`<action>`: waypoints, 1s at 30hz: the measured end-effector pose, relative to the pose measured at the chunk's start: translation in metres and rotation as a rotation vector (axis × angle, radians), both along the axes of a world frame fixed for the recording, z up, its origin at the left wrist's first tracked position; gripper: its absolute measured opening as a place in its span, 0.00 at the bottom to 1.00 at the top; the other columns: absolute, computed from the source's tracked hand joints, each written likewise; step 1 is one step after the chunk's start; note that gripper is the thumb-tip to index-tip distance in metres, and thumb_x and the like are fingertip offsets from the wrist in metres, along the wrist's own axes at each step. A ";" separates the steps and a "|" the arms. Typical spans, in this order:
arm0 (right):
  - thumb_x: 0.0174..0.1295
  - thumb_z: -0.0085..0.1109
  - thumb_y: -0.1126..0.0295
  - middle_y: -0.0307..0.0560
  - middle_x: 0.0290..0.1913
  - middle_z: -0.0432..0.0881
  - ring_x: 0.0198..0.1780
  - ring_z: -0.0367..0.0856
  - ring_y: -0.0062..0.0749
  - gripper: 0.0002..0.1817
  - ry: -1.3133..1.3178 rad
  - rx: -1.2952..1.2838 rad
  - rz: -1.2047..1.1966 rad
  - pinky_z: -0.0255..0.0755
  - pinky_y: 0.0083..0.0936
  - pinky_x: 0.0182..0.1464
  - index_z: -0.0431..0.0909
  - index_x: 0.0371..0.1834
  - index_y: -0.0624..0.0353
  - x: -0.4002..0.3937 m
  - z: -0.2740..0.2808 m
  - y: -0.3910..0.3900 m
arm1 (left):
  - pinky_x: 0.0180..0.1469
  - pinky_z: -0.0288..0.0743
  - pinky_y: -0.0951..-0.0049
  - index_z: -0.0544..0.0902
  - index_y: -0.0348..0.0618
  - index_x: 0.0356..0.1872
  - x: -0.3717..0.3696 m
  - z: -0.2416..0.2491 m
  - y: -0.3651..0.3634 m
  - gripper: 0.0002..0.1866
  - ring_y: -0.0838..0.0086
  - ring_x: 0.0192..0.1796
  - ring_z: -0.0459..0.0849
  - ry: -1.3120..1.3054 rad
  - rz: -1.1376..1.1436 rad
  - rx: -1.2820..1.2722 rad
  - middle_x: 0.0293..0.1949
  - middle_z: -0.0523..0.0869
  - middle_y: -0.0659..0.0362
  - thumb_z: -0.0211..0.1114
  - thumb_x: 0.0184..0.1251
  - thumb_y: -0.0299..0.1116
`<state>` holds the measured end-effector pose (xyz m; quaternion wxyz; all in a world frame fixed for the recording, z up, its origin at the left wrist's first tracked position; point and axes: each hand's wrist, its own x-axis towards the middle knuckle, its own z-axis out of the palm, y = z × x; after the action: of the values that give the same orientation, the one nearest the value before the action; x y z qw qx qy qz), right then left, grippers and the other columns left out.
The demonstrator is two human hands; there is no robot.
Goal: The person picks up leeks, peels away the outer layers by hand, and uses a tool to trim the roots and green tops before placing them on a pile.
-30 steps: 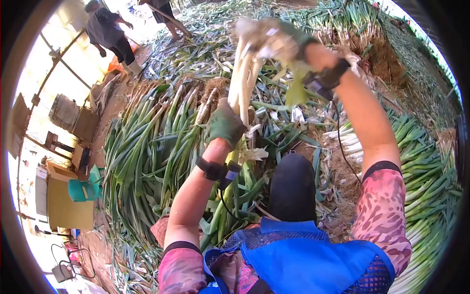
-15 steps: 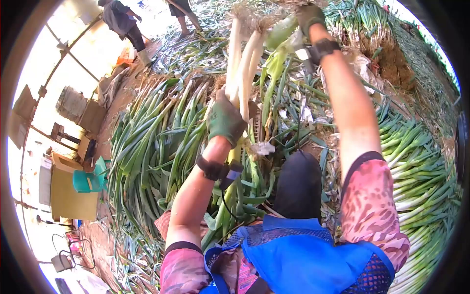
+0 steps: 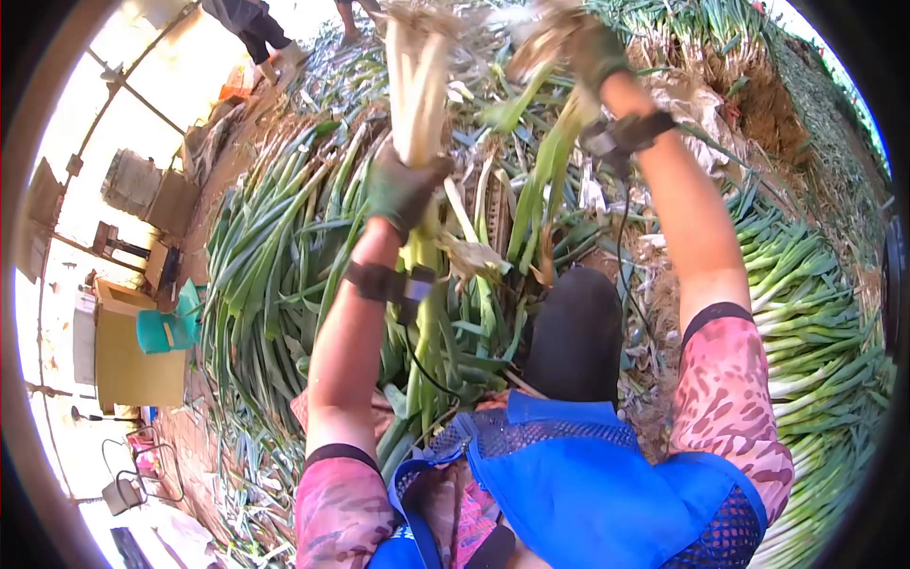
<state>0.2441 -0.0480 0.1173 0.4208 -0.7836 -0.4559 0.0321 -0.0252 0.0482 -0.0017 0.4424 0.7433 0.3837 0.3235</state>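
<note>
A: Leeks [image 3: 417,81] up high, white stalks gripped in the gloved left hand [image 3: 400,185], greens trailing down past the wrist.

B: And the right hand [image 3: 580,43]?

A: Closed on a peeled green leaf [image 3: 545,166], just beside the stalks, above the leek pile [image 3: 275,266].

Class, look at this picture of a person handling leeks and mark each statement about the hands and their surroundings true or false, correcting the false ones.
1. The left hand grips a bundle of leeks. True.
2. Both hands are bare. False: both wear gloves.
3. The right hand holds a strip of green leaf. True.
4. The leek pile lies on a table. False: it lies on the ground.
5. A teal chair stands at left. True.
</note>
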 end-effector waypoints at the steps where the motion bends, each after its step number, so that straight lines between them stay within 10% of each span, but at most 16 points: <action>1: 0.70 0.50 0.66 0.48 0.50 0.85 0.45 0.86 0.34 0.15 0.077 -0.013 0.183 0.81 0.28 0.49 0.79 0.55 0.55 0.042 -0.014 0.001 | 0.38 0.80 0.69 0.80 0.33 0.46 -0.007 -0.002 0.012 0.28 0.69 0.34 0.86 -0.064 -0.006 -0.037 0.35 0.87 0.52 0.77 0.47 0.41; 7: 0.64 0.62 0.69 0.47 0.51 0.84 0.53 0.82 0.36 0.19 0.532 -0.011 1.213 0.75 0.33 0.61 0.77 0.58 0.60 -0.066 -0.115 -0.006 | 0.34 0.75 0.75 0.84 0.37 0.41 -0.017 0.021 0.014 0.18 0.76 0.30 0.81 -0.244 -0.126 -0.129 0.30 0.85 0.61 0.75 0.54 0.37; 12: 0.58 0.54 0.73 0.59 0.47 0.83 0.51 0.83 0.53 0.21 0.015 -0.335 0.897 0.75 0.41 0.55 0.77 0.57 0.55 -0.160 -0.175 -0.015 | 0.37 0.76 0.74 0.84 0.39 0.41 -0.022 0.057 -0.005 0.16 0.76 0.32 0.81 -0.220 -0.259 -0.173 0.31 0.85 0.61 0.74 0.54 0.36; 18: 0.57 0.63 0.70 0.52 0.49 0.85 0.53 0.83 0.48 0.20 -0.201 -0.736 0.591 0.75 0.39 0.58 0.80 0.54 0.48 -0.117 -0.154 -0.059 | 0.44 0.78 0.72 0.88 0.40 0.36 -0.087 0.053 0.058 0.15 0.72 0.39 0.83 -0.396 -0.207 -0.289 0.36 0.85 0.56 0.70 0.55 0.41; 21: 0.61 0.60 0.71 0.53 0.47 0.85 0.52 0.84 0.44 0.17 -0.100 -0.461 0.351 0.76 0.36 0.58 0.80 0.54 0.52 -0.036 -0.162 -0.064 | 0.49 0.77 0.71 0.78 0.35 0.49 -0.117 0.066 0.067 0.21 0.69 0.40 0.79 -0.691 -0.377 -0.495 0.38 0.80 0.57 0.69 0.57 0.36; 24: 0.70 0.54 0.66 0.51 0.56 0.80 0.53 0.82 0.32 0.18 0.646 0.053 0.936 0.78 0.29 0.57 0.74 0.61 0.60 -0.029 -0.117 -0.052 | 0.46 0.75 0.71 0.72 0.37 0.51 -0.111 0.089 0.055 0.26 0.70 0.40 0.74 -0.676 -0.609 -0.483 0.35 0.72 0.60 0.70 0.53 0.37; 26: 0.70 0.55 0.65 0.52 0.57 0.79 0.54 0.81 0.32 0.20 0.358 0.331 1.247 0.76 0.27 0.61 0.73 0.62 0.63 -0.049 -0.094 -0.035 | 0.49 0.76 0.70 0.73 0.38 0.51 -0.092 0.098 0.050 0.26 0.69 0.42 0.77 -0.693 -0.775 -0.539 0.37 0.75 0.60 0.70 0.53 0.37; 28: 0.68 0.56 0.62 0.51 0.57 0.79 0.55 0.80 0.32 0.23 0.873 0.166 1.326 0.74 0.27 0.63 0.73 0.62 0.62 -0.074 -0.082 -0.009 | 0.48 0.78 0.69 0.74 0.37 0.50 -0.071 0.112 0.032 0.25 0.68 0.44 0.78 -0.667 -0.857 -0.578 0.38 0.76 0.59 0.69 0.52 0.38; 30: 0.66 0.55 0.74 0.48 0.58 0.79 0.58 0.76 0.31 0.19 0.677 0.153 1.351 0.69 0.28 0.65 0.76 0.60 0.60 -0.099 -0.069 -0.003 | 0.49 0.79 0.66 0.76 0.35 0.51 -0.058 0.125 0.016 0.27 0.65 0.44 0.81 -0.596 -0.723 -0.448 0.38 0.79 0.56 0.70 0.51 0.39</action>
<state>0.1454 -0.0511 0.0480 0.4798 -0.2503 -0.6834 0.4899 -0.0834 0.0644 0.1233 0.7641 0.5912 0.0198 0.2575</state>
